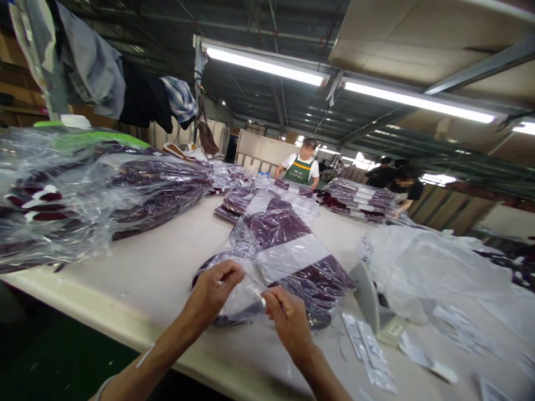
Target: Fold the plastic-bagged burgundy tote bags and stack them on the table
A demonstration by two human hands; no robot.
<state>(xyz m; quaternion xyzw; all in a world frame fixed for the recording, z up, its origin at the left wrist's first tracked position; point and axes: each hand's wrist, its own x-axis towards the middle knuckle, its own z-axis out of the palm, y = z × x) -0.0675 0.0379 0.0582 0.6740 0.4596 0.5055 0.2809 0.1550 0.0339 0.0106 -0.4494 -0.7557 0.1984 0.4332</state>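
A folded dark maroon garment (276, 231) in a clear plastic bag lies on the pale table (159, 278), with a whitish band across it. Over the bag's near end, my left hand (219, 284) is closed in a pinch on the clear plastic. To its right, my right hand (286, 312) also pinches the plastic, its fingers bent together. Loose clear film (244, 292) stretches between the two hands. More bagged garments (246, 201) lie just behind this one.
Piles of bagged maroon garments (154, 184) cover the left side. A grey dispenser-like object (371, 301), label strips (368, 348) and white plastic sheeting (434, 262) lie right. A person in a green apron (301, 169) stands across the table, another person (405, 186) at far right.
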